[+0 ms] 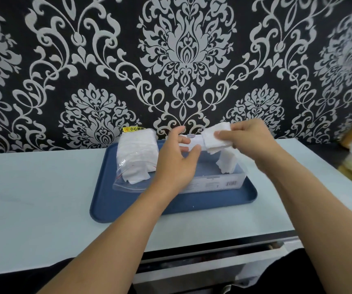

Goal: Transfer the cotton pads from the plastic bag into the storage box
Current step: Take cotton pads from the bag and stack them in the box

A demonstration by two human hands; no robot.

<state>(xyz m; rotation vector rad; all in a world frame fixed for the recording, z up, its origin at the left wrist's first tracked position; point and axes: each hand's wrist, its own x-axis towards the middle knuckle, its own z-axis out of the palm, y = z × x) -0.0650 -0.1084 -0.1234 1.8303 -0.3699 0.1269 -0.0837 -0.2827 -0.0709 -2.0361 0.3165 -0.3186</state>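
Against black damask wallpaper, on a blue tray point(111, 206), the right hand point(249, 139) pinches a soft white cotton-pad stack point(213, 139) over the clear plastic storage box point(224, 181) — the left hand point(177, 162) wide — light, floppy, best gripped mid-stack.

Left hand point(176, 164) hides storage box point(224, 183) left part.

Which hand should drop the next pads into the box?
Right. The right hand grips a stack of white cotton pads above the clear plastic storage box; the left hand is open and empty beside it.
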